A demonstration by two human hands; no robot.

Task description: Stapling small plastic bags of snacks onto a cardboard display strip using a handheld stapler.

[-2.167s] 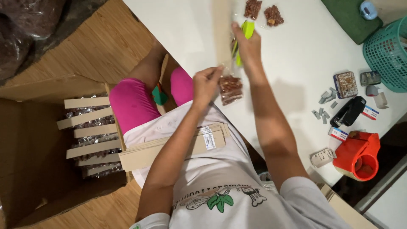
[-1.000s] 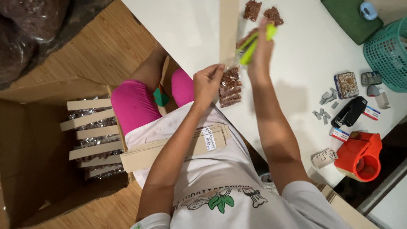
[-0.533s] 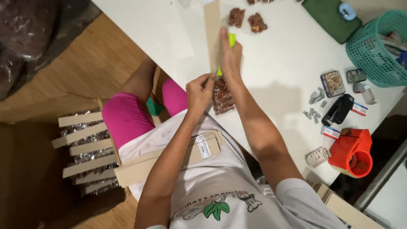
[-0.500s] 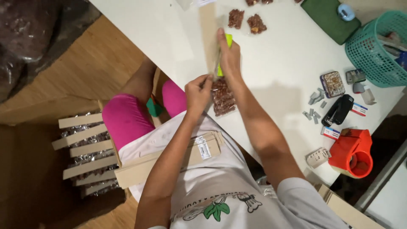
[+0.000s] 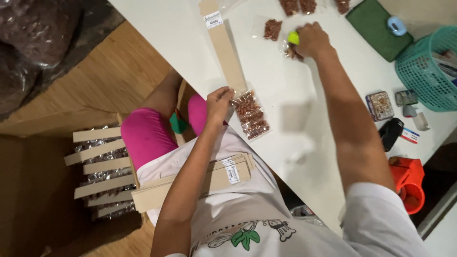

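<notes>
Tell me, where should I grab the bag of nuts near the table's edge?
Probably pinch the bag of nuts at its top, where the flat cardboard strip joins it. The left hand already grips there, coming from the table's edge; the filled part looks lumpy.

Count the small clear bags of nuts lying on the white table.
6 in view: one at the left hand on the card strip's end, one beside the strip, one under the right hand, three cut off at the top edge. More may lie out of frame.
</notes>
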